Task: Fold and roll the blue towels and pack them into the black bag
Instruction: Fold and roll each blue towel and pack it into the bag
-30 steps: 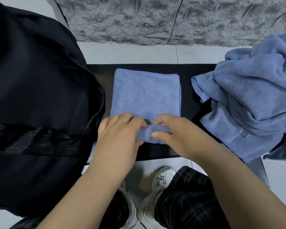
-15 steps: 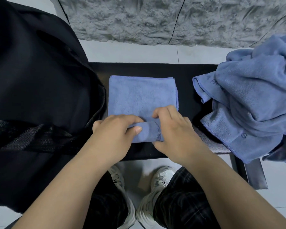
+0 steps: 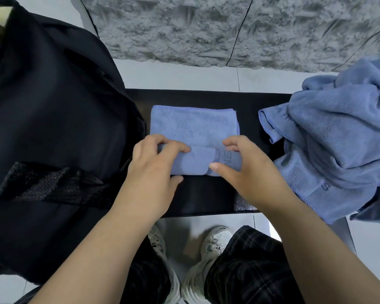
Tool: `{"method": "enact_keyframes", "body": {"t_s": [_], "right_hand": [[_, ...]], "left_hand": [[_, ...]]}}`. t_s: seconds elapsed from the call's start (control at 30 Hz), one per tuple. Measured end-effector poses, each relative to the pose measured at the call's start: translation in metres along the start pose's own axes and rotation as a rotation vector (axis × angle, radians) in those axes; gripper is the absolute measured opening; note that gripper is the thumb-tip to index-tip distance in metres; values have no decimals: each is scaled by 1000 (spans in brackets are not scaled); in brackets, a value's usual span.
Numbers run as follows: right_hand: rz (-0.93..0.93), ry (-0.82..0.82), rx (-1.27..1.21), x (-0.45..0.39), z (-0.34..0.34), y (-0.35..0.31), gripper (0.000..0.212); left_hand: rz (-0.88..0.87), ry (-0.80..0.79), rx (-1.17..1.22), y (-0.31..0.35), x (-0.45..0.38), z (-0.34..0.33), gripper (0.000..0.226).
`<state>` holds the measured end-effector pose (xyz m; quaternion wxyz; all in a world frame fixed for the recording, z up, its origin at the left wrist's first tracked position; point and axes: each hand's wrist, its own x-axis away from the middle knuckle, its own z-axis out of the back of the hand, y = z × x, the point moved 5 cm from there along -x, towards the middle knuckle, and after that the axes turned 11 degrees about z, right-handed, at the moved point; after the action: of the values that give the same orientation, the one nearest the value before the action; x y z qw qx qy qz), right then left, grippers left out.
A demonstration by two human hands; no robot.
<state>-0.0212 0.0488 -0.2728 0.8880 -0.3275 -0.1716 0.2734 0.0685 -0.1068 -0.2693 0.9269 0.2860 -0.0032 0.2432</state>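
Note:
A folded blue towel (image 3: 191, 125) lies flat on the black bench (image 3: 206, 194), its near end wound into a roll. My left hand (image 3: 154, 165) grips the roll's left end, fingers curled over the top and thumb underneath. My right hand (image 3: 244, 170) grips the right end the same way, thumb against the roll's near side. The black bag (image 3: 53, 128) stands on the left, touching the bench and the towel's left edge. Its opening is not visible.
A loose heap of blue towels (image 3: 342, 137) covers the bench's right end and hangs over its edge. A rough grey wall (image 3: 228, 29) runs behind the bench. My shoes (image 3: 206, 249) and plaid trousers stand on the tiled floor just below.
The roll has grown thicker and travelled away from me up the towel. The flat part is shorter. Both hands have moved forward with the roll.

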Motion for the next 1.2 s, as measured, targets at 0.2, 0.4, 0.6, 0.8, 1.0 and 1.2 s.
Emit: {"method": "enact_keyframes", "body": {"t_s": [0.2, 0.4, 0.6, 0.8, 1.0, 1.2], "right_hand": [[-140, -43, -140, 2, 3, 8, 20], [-246, -128, -200, 4, 0, 14, 29], [-147, -44, -197, 3, 5, 10, 31], [68, -206, 42, 6, 1, -4, 52], [3, -119, -172, 1, 8, 4, 34], [-151, -74, -195, 1, 8, 18, 28]], "left_hand": [[84, -110, -17, -2, 0, 1, 40], [154, -354, -16, -10, -1, -2, 36], [226, -356, 112, -14, -2, 0, 27], [275, -125, 147, -15, -7, 3, 12], [73, 63, 100, -4, -7, 21, 14], [71, -134, -17, -3, -1, 10, 55]]}}
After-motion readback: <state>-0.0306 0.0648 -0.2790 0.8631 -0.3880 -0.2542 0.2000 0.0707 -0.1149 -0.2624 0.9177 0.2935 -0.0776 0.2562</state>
